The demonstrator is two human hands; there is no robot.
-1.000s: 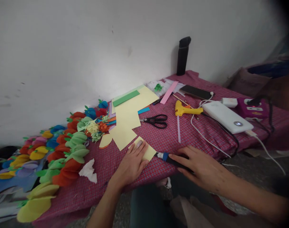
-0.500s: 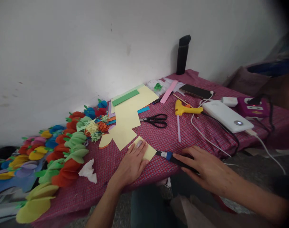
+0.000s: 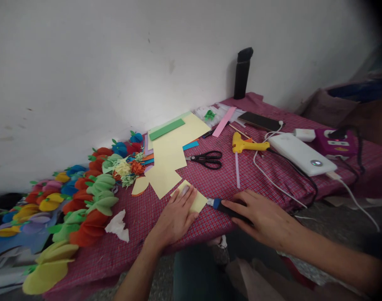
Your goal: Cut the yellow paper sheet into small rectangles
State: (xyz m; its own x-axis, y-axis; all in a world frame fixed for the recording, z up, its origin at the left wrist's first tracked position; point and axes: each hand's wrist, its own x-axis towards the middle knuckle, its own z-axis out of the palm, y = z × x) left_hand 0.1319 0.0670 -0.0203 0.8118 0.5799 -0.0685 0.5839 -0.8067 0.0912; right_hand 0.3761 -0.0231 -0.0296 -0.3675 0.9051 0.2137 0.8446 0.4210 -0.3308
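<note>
My left hand (image 3: 175, 215) lies flat with its fingers stretched over a small piece of folded pale yellow paper (image 3: 199, 202), pressing it to the tablecloth. In my right hand (image 3: 260, 219) is a utility knife (image 3: 225, 208) with a black handle and a blue collar. Its metal end meets the right corner of that paper, and most of the blade is hidden there, apparently between the layers. Just beyond my left fingers lie larger pale yellow sheets (image 3: 169, 154). Black-handled scissors (image 3: 206, 159) rest to the right of these sheets, partly under them.
Colourful paper fruits (image 3: 97, 200) crowd the table's left side, near a crumpled white tissue (image 3: 118, 225). A yellow glue gun (image 3: 249, 144), white power bank (image 3: 304, 154), cables, purple power socket (image 3: 335, 143) and phone (image 3: 260, 121) occupy the right. A black bottle (image 3: 242, 75) stands by the wall.
My right hand has moved left with the utility knife, and its blade is now further into the folded paper. My left hand stays pressed on the paper.
</note>
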